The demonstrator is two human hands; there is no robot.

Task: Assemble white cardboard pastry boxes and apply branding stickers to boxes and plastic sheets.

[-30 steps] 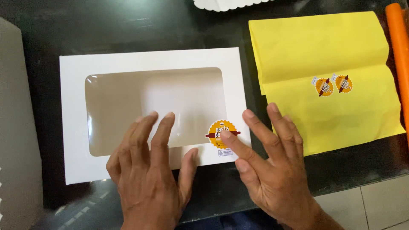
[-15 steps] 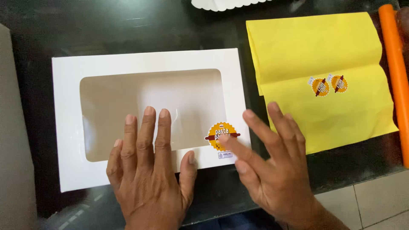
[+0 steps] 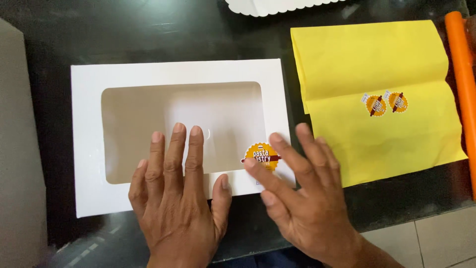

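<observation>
One dark glossy table (image 3: 148, 30) is lying under everything, and a grey slab (image 3: 17, 149) is running down its left edge. Sitting flat on the table, left of centre, is a white flat box (image 3: 178, 70) with a large clear window (image 3: 183, 119) cut into its top. To the right of the box, close but apart from it, a yellow sheet of paper (image 3: 377, 59) is lying creased across its middle, and two small round yellow stickers (image 3: 386, 104) are sitting side by side on it. An orange tube (image 3: 461, 74) is lying along the right edge of the paper. At the top edge, a white scalloped card (image 3: 277, 6) is poking into view.

The left hand (image 3: 181, 208) is lying flat, palm down, on the lower part of the box, its fingers held close together and reaching onto the window, its thumb set apart on the white border. The right hand (image 3: 302, 198) is resting open at the lower right corner of the box, fingers slightly spread, its forefinger tip touching a round yellow sticker (image 3: 262, 153) that is sitting on the white border beside the window.
</observation>
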